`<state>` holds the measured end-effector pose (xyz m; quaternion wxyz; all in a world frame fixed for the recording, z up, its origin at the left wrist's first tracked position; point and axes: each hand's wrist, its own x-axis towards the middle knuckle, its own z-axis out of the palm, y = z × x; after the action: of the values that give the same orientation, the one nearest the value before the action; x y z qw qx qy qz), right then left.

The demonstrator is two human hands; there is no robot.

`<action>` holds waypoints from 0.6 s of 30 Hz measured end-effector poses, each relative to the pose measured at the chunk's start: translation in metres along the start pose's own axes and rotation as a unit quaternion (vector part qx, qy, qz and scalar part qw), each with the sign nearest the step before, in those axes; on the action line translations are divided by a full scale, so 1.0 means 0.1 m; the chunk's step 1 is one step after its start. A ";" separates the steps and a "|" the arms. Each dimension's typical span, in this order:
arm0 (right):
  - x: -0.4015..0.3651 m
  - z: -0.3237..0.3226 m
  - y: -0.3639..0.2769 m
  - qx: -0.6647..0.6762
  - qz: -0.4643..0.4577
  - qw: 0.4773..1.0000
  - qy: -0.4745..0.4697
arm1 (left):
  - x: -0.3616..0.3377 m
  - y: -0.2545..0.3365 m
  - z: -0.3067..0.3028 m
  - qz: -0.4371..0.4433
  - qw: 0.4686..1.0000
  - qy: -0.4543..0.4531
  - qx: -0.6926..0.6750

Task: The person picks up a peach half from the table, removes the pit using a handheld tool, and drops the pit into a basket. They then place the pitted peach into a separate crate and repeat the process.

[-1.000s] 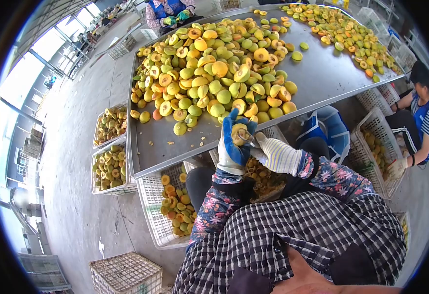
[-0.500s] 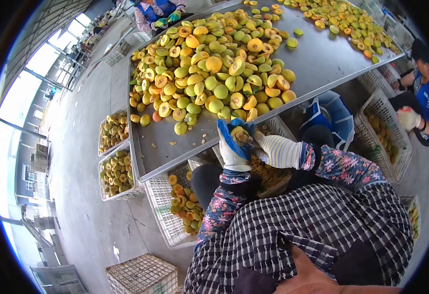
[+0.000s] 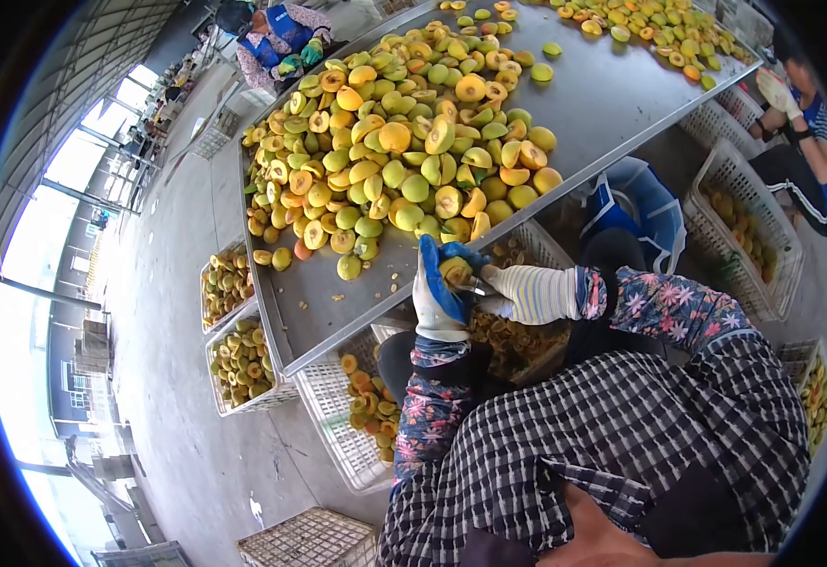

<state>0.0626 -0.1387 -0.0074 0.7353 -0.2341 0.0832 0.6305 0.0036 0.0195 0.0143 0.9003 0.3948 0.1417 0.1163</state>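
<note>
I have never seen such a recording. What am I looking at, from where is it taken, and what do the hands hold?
No robot here: these are a person's two gloved hands. A camera on that person's head looks forward and down. The left hand, gloved in white and blue, holds a piece of yellow-green fruit. The right hand, gloved in striped cream, meets it and seems to grip a small metal tool, partly hidden. Ahead, a heap of cut green and yellow fruit lies on a grey metal table. Below its near edge stands a white lattice plastic crate with more fruit.
</note>
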 end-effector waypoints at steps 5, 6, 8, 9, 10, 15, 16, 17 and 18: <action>-0.32 0.42 -0.03 -0.443 -0.043 0.894 -0.059 | -0.01 -0.07 0.06 0.116 0.990 0.010 0.076; -0.31 0.33 -0.03 -0.386 -0.053 0.914 -0.115 | 0.01 -0.10 -0.01 0.166 0.971 -0.015 0.171; -0.36 0.45 -0.05 -0.351 0.045 0.935 -0.021 | 0.02 -0.08 -0.02 0.155 0.969 -0.032 0.189; -0.33 0.40 -0.06 -0.292 0.073 0.953 -0.041 | 0.04 -0.05 -0.02 0.092 0.989 -0.027 0.111; -0.33 0.39 -0.07 -0.232 0.099 0.966 -0.061 | 0.02 -0.01 0.03 0.029 0.999 -0.025 0.033; -0.33 0.41 -0.07 -0.302 0.057 0.951 -0.026 | 0.05 0.03 0.09 0.016 0.999 -0.034 0.010; -0.34 0.41 -0.07 -0.345 0.048 0.937 -0.011 | 0.07 0.04 0.07 -0.034 0.998 -0.040 -0.025; -0.36 0.42 -0.09 -0.387 0.039 0.921 0.002 | 0.09 0.04 0.06 -0.084 0.994 -0.045 -0.060; -0.38 0.42 -0.10 -0.386 0.050 0.921 0.000 | 0.11 0.02 0.04 -0.084 0.991 -0.036 -0.096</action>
<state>0.0575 -0.1542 0.0473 0.5554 -0.4950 -0.1552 0.6499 0.0150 0.0215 0.0169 0.9450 0.2974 0.1300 0.0392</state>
